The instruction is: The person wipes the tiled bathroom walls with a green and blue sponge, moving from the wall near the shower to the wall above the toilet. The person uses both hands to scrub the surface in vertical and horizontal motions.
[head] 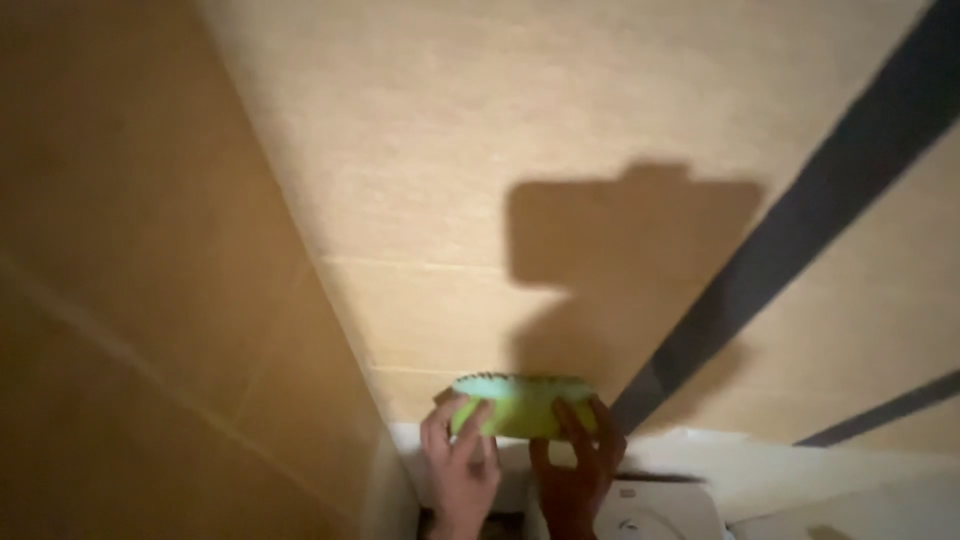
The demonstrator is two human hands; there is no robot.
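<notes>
Head view: both hands (pixel 515 465) raised, fingers gripping green bowl (pixel 522 404).

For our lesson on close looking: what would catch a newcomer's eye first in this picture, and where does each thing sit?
First comes the bright green bowl with a scalloped rim, low in the middle, held against the tan tiled wall by the left hand and right hand. Above it a large blocky shadow falls on the wall. A dark diagonal stripe crosses the tiles on the right.
</notes>
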